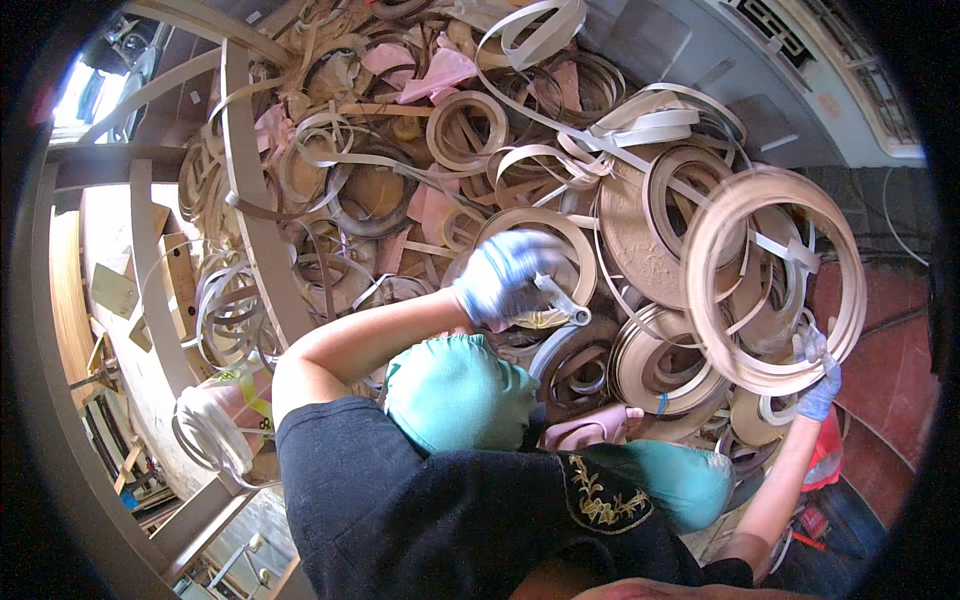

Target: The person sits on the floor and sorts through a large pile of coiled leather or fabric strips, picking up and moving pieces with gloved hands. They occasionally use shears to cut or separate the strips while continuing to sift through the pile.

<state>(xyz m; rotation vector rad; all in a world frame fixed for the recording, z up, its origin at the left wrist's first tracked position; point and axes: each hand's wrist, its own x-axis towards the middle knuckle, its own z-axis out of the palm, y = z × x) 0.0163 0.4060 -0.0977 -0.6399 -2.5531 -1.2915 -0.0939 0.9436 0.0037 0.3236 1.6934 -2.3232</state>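
Observation:
In my gloved right hand (819,375), at the right, is a large pale beige coil of edge banding (701,281), raised above the pile with its hollow middle facing me. My fingers grip its lower right rim. My left hand (502,281), also gloved and blurred by motion, is raised over the middle of the pile. From its fingers juts a small pale tool (562,300) with a round eye at the tip; its kind is unclear. Below that hand lies another beige coil (589,255). A wide brown roll (637,232) leans behind the held coil.
Coils and loose strips of banding cover the floor, with pink scraps (442,71) among them. Wooden frame bars (251,180) stand at my left. A grey panel (645,45) borders the far side. Teal cloth (457,394) covers a bent knee close before me.

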